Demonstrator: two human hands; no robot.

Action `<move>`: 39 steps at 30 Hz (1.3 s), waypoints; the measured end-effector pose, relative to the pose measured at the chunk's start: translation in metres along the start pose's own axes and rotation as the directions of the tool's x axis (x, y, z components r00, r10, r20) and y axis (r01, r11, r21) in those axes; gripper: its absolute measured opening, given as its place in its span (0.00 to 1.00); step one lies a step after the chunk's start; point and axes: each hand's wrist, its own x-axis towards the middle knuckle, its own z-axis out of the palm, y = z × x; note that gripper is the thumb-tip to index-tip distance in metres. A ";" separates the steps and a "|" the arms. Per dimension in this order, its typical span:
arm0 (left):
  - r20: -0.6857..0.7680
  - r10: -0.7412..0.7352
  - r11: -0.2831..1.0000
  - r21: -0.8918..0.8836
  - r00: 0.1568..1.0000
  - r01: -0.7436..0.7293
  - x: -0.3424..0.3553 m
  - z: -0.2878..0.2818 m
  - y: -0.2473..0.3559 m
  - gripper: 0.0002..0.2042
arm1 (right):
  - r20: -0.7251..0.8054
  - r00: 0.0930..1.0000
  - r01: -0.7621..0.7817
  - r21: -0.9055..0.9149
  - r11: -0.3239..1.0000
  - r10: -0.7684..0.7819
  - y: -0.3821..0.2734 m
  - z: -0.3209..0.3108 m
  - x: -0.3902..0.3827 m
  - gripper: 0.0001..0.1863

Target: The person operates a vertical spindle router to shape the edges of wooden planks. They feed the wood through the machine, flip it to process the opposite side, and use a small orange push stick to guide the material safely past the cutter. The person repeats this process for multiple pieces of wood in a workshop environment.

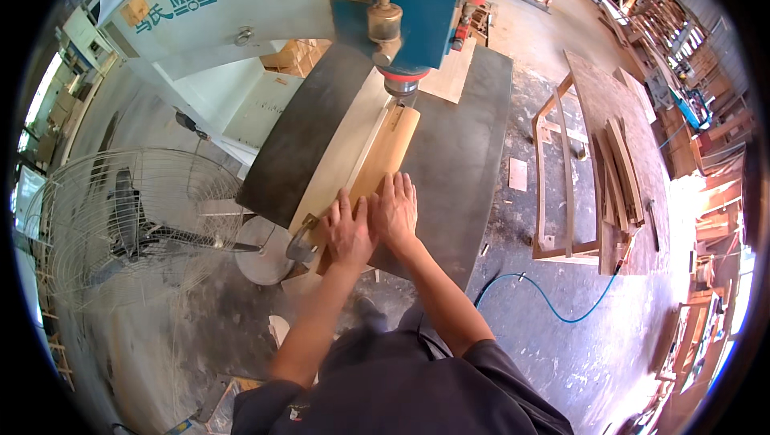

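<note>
- Wooden board point(390, 140), a single long honey-coloured piece with a smooth face, lies on the metal desk point(461, 162) beneath both hands, its far end close to the machine's spindle point(402, 82); I can't tell whether the bit touches it.
- My left hand point(350, 230) lies palm down at the board's near part, fingers stretched forward and unclenched, pressing rather than gripping.
- My right hand point(396, 212) rests flat just beside it, slightly farther forward, fingers straight and close together, also not closed around anything.
- Two bare forearms rise from dark sleeves and converge on the board, the left slanting rightward, the right leftward.
- Along the board's left side I see one paler, straight wooden strip point(333, 158), with one metal clamp point(302, 244) at its near end.
- Above the spindle, which carries a red ring, sits one blue painted housing point(433, 10) and one bronze-toned cup point(385, 22).
- One thin, flat pale panel point(446, 78) lies farther back on the dark, smooth metal.
- Leftward stands one round wire-caged fan point(132, 226).
- Rightward, one wooden desk point(597, 118) bears several narrow sticks point(622, 166), overlapping too much for me to count; one blue hose point(561, 320) curves below.
</note>
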 end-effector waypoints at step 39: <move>-0.063 0.439 0.898 0.049 0.896 -0.436 -0.088 -0.053 -0.098 0.28 | -0.087 0.993 -0.092 -0.126 0.988 0.081 0.001 0.040 0.032 0.36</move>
